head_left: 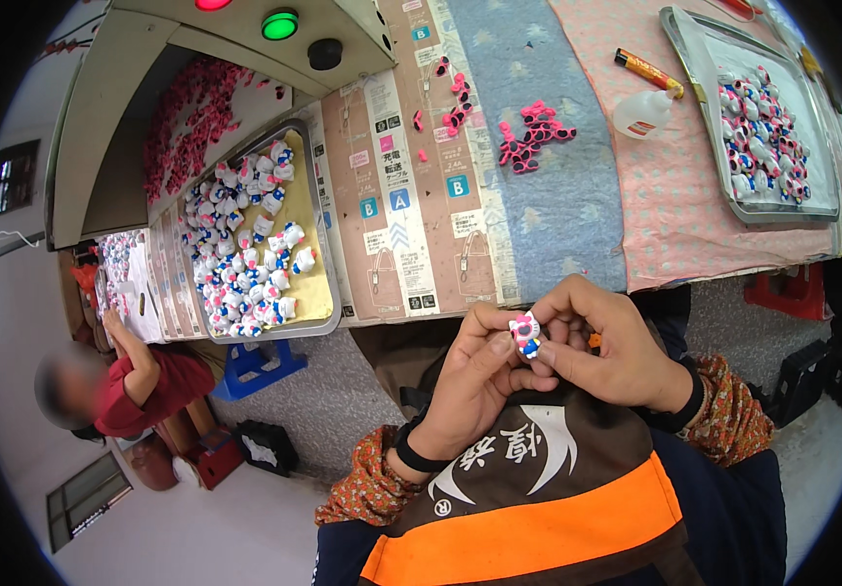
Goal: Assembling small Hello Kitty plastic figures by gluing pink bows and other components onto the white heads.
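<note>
Above my lap, close to the table's front edge, I hold a small white cat-like figurine (524, 330) with pink and blue parts. My left hand (470, 381) pinches it from the left, thumb and forefinger closed. From the other side my right hand (611, 342) grips it with bent fingers; some of its fingertips are hidden behind it. A pile of small pink pieces with dark insets (536, 137), shaped like tiny sunglasses, lies on the blue cloth beyond my hands. More such pieces (458, 103) are scattered to its left.
Figurines fill a metal tray (331, 317) at left and another metal tray (836, 195) at right. A white bottle (641, 114) and a yellow-red tube (647, 71) lie between. A machine (172, 20) with lit buttons stands far left. A person (147, 376) works at left near a blue stool (257, 369).
</note>
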### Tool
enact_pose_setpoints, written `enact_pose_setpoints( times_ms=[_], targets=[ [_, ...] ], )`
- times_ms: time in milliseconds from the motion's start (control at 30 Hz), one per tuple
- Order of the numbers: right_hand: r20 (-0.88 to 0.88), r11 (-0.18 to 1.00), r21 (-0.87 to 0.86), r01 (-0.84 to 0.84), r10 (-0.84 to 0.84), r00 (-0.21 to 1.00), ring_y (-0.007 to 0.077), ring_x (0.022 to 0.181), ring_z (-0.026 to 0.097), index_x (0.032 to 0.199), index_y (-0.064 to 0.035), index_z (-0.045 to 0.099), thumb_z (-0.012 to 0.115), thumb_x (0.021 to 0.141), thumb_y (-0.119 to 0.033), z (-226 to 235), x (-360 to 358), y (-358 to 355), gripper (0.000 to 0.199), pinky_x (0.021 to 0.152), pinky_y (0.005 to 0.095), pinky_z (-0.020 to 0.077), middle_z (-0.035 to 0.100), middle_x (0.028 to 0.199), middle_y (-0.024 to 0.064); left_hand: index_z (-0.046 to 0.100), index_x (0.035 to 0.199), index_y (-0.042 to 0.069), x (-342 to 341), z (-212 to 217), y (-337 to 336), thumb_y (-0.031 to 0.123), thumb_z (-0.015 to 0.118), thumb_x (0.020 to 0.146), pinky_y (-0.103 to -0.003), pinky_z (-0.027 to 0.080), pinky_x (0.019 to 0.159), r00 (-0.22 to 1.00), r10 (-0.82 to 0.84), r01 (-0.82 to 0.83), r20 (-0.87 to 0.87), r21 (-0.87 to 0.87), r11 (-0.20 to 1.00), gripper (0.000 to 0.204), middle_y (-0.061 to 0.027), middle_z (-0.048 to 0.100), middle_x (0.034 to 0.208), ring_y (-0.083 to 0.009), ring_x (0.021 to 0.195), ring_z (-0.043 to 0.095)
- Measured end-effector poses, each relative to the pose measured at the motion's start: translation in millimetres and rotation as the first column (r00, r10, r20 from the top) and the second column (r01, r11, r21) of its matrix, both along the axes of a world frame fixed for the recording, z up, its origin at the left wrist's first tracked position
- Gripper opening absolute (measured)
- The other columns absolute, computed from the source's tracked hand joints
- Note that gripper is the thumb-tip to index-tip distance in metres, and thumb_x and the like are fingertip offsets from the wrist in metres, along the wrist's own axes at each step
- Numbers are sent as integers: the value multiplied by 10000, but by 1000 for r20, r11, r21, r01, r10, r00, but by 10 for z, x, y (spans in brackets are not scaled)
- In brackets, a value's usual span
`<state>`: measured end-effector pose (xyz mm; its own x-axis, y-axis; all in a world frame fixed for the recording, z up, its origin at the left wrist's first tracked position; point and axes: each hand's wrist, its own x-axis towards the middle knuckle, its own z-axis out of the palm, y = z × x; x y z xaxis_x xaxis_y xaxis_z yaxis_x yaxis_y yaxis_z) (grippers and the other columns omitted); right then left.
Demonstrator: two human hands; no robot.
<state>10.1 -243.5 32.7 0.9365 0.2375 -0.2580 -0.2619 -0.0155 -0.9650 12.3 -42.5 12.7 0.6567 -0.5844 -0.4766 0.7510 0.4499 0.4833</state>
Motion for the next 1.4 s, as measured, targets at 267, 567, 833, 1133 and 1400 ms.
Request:
enact_pose_setpoints(
  times_ms=[267, 567, 833, 1133, 1400],
  targets=[
    [-129, 964, 255, 77, -45, 991, 13, 680, 560, 990, 12, 570, 593, 936, -28, -58, -17, 11, 71, 576, 193, 439, 647, 795, 13, 461, 1161, 48, -8, 44, -18, 209, 456, 1064, -361, 626, 828, 999, 14, -17, -49, -65, 998, 188, -126, 602, 1079, -178, 946, 662],
    [-170, 974, 224, 28, 11, 985, 11, 648, 570, 930, -15, 566, 650, 961, -123, -83, 33, 28, 141, 541, 178, 453, 639, 802, 5, 460, 1137, 30, -56, 41, -68, 59, 530, 1006, -350, 620, 808, 983, 38, -75, 181, 202, 977, 151, -122, 592, 1097, -181, 955, 656],
    [-285, 942, 328, 70, 28, 958, 34, 637, 597, 1028, -12, 533, 656, 947, -87, 24, 30, -86, 165, 540, 178, 492, 650, 851, 34, 481, 1127, 17, 60, 129, -143, -15, 547, 983, -290, 569, 853, 925, -37, -47, 378, 211, 976, 162, -108, 574, 1129, -154, 1003, 627],
    [36, 935, 26, 353, -354, 935, 2, 629, 495, 1031, -49, 579, 665, 927, -94, 284, 87, -589, 143, 510, 164, 392, 592, 868, -21, 624, 1126, 19, 480, 424, 202, 34, 549, 991, -266, 533, 833, 805, -286, -64, 519, 556, 828, 155, -62, 619, 1151, -110, 994, 612],
    [518, 324, -720, 614, -337, 786, 6, 673, 372, 1133, -94, 602, 587, 1008, -131, -68, 274, -2272, 131, 577, 190, 281, 463, 772, -62, 636, 1063, 90, 1333, 521, 1202, 85, 655, 861, -446, 454, 846, 388, -846, -793, 366, 601, -104, 203, -134, 604, 977, -329, 972, 567]
  ],
)
